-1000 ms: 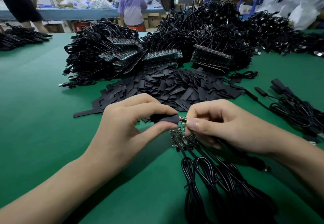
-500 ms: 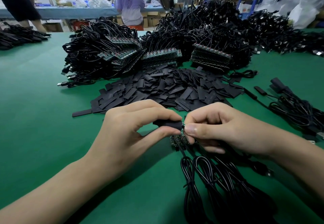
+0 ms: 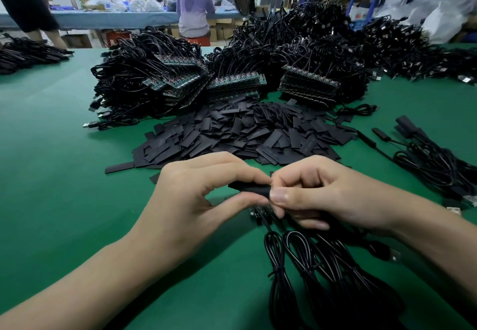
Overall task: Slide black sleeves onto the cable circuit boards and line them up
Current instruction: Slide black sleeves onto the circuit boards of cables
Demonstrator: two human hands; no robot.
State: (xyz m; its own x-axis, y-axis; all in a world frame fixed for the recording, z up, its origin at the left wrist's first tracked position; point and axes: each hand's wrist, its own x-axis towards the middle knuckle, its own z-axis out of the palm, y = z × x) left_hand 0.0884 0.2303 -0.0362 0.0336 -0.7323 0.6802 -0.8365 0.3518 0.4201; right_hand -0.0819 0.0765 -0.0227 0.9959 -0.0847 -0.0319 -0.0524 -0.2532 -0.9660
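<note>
The left hand (image 3: 206, 195) pinches a black sleeve (image 3: 247, 187) between thumb and forefinger, so the sleeve lies level, sticking out of that grip toward the right. The right hand (image 3: 330, 195) meets it there: its thumb and forefinger close on the sleeve's right end, fingertips touching those of the left. Both grips are clenched on the sleeve, held just above the bench (image 3: 51, 174) near the middle of its near edge. Whether a board sits inside the sleeve cannot be told; the fingers hide its mouth.

Directly beneath the grips lie bare circuit boards (image 3: 258, 211), partly hidden by the right hand, with their tied cable bundles (image 3: 296, 265) running back to the near edge. Beyond the hands, toward the bench's middle, lies a pile of loose sleeves (image 3: 245, 133); some carry faint print, too small to read. Behind it, toward the far edge, is a heap of cables (image 3: 180, 81) with rows of boards. Sleeved cables (image 3: 433, 164) lie by the right edge.
</note>
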